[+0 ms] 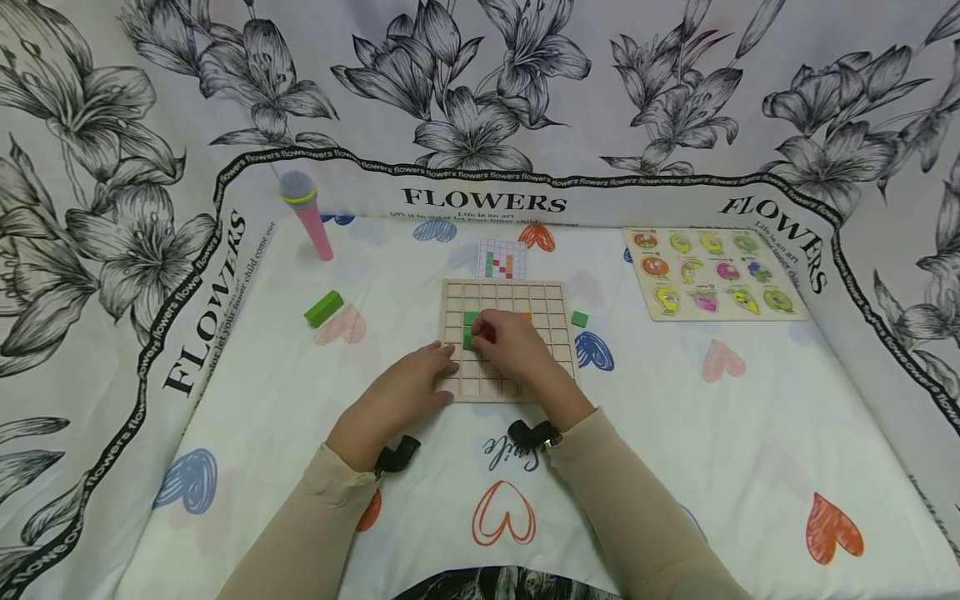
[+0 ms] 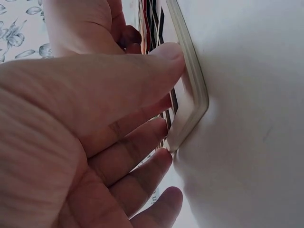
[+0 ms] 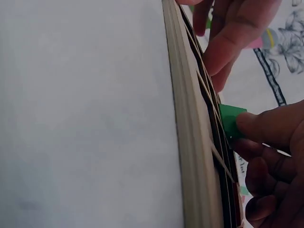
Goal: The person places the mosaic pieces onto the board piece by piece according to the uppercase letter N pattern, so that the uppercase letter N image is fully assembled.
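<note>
A square wooden grid board point(image 1: 468, 385) lies in the middle of the table. My right hand point(image 1: 517, 346) is over its left-centre part, pinching a small green block point(image 3: 232, 118) between thumb and fingers at the grid. Another green block point(image 1: 471, 317) sits in the grid just beyond those fingertips. Part of an orange block point(image 1: 527, 317) shows past the right hand, which hides some of the cells. My left hand point(image 1: 397, 396) rests against the board's near left corner. In the left wrist view its thumb lies on the board's edge point(image 2: 192, 71), the fingers loosely extended.
Behind the board lies a small pattern card point(image 1: 502, 260) with coloured squares. One loose green block point(image 1: 580, 319) is right of the board; a long green block point(image 1: 324, 309) lies left. A pink toy microphone point(image 1: 309, 212) and a fruit picture board point(image 1: 716, 275) are farther back.
</note>
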`<state>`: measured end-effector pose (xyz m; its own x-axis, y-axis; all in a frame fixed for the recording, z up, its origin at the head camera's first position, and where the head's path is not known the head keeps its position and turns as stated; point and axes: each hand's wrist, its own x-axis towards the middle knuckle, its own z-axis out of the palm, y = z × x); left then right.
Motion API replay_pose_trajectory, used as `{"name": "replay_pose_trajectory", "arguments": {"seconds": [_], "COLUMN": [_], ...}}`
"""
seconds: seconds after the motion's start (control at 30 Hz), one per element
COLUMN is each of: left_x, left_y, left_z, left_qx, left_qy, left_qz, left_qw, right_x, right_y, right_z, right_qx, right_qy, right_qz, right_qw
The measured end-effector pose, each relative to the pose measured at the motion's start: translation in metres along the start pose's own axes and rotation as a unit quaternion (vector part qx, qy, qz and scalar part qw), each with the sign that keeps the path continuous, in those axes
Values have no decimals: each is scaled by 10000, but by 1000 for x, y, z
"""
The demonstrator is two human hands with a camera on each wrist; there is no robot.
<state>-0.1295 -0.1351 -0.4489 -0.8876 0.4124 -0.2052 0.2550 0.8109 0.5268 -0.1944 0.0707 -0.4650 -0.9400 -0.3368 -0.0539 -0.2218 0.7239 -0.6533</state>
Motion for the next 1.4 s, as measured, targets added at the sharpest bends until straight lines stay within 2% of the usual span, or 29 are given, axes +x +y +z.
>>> {"name": "replay_pose_trajectory", "arguments": {"seconds": [0.37, 0.57, 0.8, 1.0, 1.1, 1.2, 1.33, 1.4], "left_x": [1, 0, 1, 1, 0, 0, 1, 2], "left_y": [1, 1, 2, 3, 4, 4, 4, 4], "left_z": [1, 0, 0, -1, -1, 0, 2, 2], "left_qx": [65, 12, 50, 32, 0, -55, -89, -72], "left_qy": [37, 8, 6, -19, -37, -36, -28, -31], "left_qz": [17, 29, 54, -30, -101, -165, -200, -193], "left_qw": [10000, 10000, 10000, 10000, 9999, 9998, 9998, 9998], "right_x": [-5, -6, -8, -10, -11, -12, -16, -20], "right_y": [-3, -2, -3, -3, 2, 17, 53, 73], "right_z": [0, 2, 0, -5, -14, -34, -69, -84], "right_qx": [-147, -409, -461, -468, -213, 150, 425, 401], "right_qy": [-279, -290, -328, -443, -395, -110, 535, 825], "right_qz": [-88, -54, -42, -230, -300, -222, 296, 710], "right_qw": [9995, 9987, 9984, 9977, 9985, 9996, 9972, 9933]}}
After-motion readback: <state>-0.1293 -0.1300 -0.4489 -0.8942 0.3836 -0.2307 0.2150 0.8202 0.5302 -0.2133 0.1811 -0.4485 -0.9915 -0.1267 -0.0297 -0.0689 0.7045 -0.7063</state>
